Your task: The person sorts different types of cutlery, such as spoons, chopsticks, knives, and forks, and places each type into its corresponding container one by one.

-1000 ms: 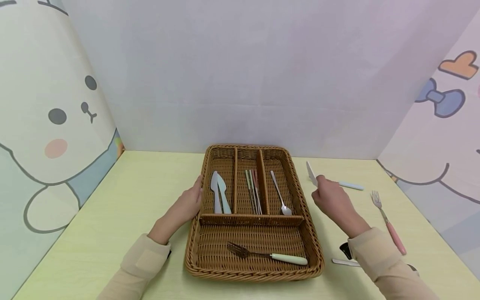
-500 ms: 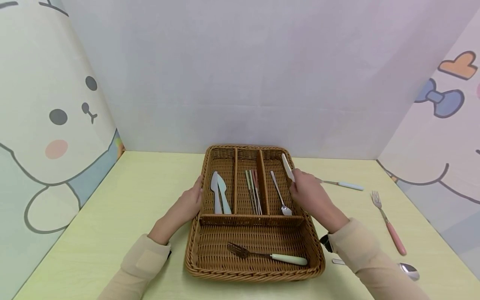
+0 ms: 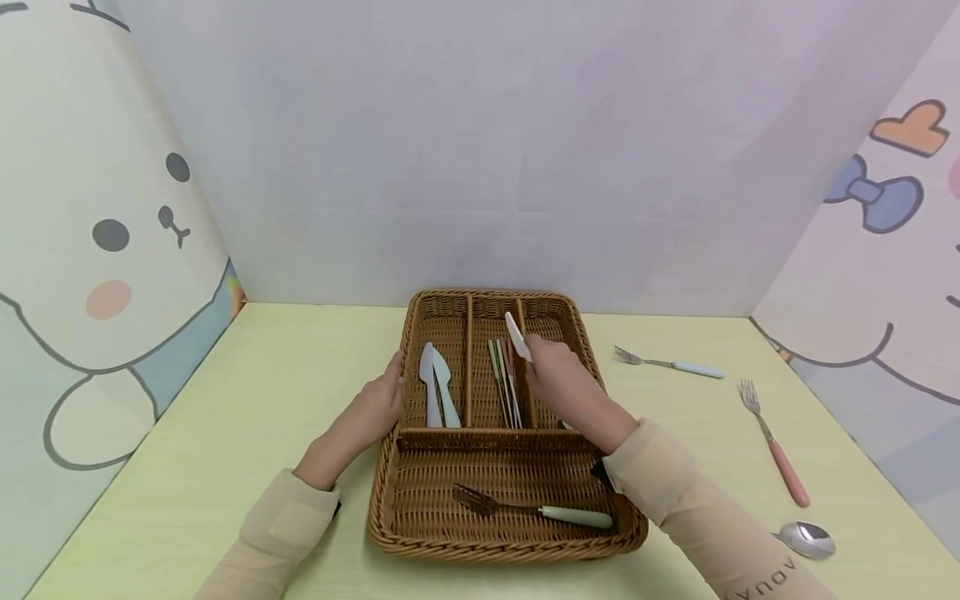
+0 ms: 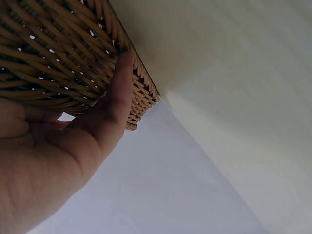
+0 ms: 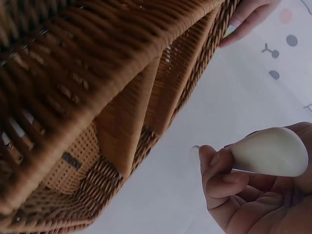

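My right hand [image 3: 564,382] holds a white knife [image 3: 517,337] above the divided wicker basket [image 3: 510,552], over its middle and right compartments. The knife's pale rounded end [image 5: 273,153] lies across the palm in the right wrist view, with the fingers curled round it. Against the basket's left outer wall rests my left hand [image 3: 373,402], its fingers extended along the weave in the left wrist view. Two pale knives [image 3: 437,387] lie in the left compartment, and several chopsticks [image 3: 504,383] in the middle one. The right arm mostly covers a spoon in the right compartment.
A fork with a pale green handle [image 3: 576,517] lies in the wide front compartment. On the table to the right are a blue-handled fork [image 3: 697,369], a pink-handled fork [image 3: 787,472] and a spoon [image 3: 808,540] partly behind the right sleeve. Walls stand around the table.
My right hand has carried the white knife leftward from the table on the right to above the basket. The left hand has stayed on the basket's side.
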### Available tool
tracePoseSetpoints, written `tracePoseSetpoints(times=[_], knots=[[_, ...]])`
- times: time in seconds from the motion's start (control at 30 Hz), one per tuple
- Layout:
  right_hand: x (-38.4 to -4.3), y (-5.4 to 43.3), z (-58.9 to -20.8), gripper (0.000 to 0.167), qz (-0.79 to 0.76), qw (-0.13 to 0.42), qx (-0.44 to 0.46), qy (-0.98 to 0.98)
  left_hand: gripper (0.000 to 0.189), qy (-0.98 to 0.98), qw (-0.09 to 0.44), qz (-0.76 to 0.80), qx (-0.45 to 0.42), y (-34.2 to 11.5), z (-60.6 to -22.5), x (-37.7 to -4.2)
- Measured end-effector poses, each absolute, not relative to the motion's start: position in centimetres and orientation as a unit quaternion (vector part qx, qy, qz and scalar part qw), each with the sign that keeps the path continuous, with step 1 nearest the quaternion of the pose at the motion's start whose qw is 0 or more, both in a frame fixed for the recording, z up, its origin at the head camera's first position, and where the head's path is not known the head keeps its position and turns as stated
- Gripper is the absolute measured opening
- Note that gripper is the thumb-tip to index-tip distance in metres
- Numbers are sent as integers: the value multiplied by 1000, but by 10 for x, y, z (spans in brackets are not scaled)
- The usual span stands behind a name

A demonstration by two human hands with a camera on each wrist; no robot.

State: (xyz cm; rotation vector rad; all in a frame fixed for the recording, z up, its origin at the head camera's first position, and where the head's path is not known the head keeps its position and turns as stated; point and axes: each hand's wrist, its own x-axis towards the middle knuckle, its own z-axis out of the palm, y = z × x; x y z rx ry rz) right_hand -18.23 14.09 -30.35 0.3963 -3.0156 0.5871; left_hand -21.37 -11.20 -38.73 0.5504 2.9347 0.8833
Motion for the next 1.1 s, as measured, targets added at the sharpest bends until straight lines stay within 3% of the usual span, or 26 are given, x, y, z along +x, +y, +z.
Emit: tracePoseSetpoints(times=[0.17, 0.4, 1.1], knots=[[-186, 125, -307, 27, 188, 18, 157, -969, 49, 943, 14, 283, 177, -112, -388, -214], [-196, 107, -315, 16, 170, -13, 181, -969, 49, 940, 9, 287, 183, -112, -388, -213], [-216, 65, -330, 21, 222, -100, 211, -947, 49, 939, 6, 289, 187, -113, -389, -215]])
